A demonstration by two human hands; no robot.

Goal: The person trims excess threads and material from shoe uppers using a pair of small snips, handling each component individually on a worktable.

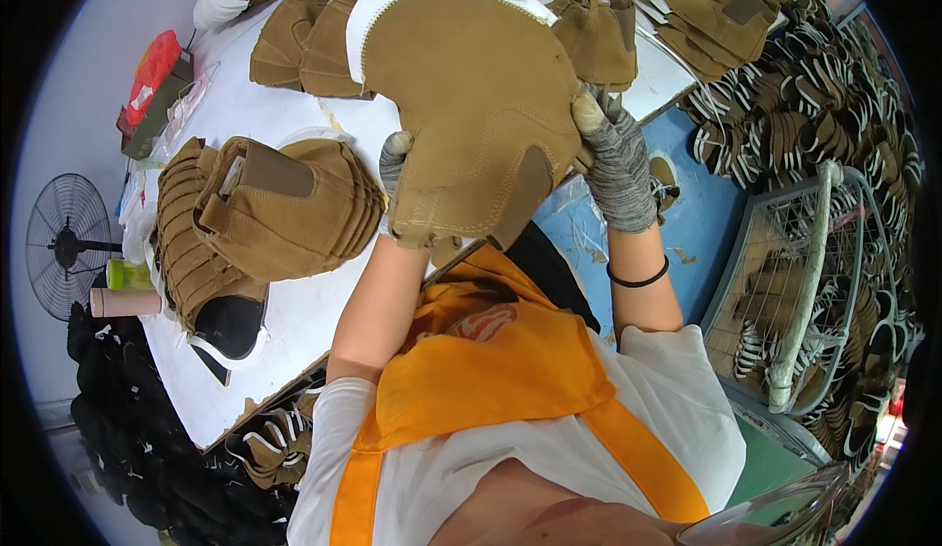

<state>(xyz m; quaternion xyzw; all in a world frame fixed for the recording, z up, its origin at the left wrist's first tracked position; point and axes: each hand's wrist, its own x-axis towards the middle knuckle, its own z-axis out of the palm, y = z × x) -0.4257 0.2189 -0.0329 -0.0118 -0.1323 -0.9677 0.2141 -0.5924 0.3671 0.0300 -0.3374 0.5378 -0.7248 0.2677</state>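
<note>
A brown suede-like shoe upper (pixel 481 85), with a white band stitched along its curved far edge, is held up in front of me. My left hand (pixel 395 165), in a grey knit glove, grips its left side, and most of those fingers are hidden behind it. On the other side my right hand (pixel 618 168), gloved the same way, pinches the edge with the thumb on top. To the left, a stack of brown shoe uppers (pixel 285 203) lies on the white table (pixel 304 311).
More piles of brown uppers (pixel 711 31) cover the table's far side. At right stands a wire cart (pixel 785 291) beside a large heap of uppers (pixel 824 104). A fan (pixel 69 237) and a box with a red bag (pixel 155 75) are at left. Black pieces (pixel 128 418) are heaped below.
</note>
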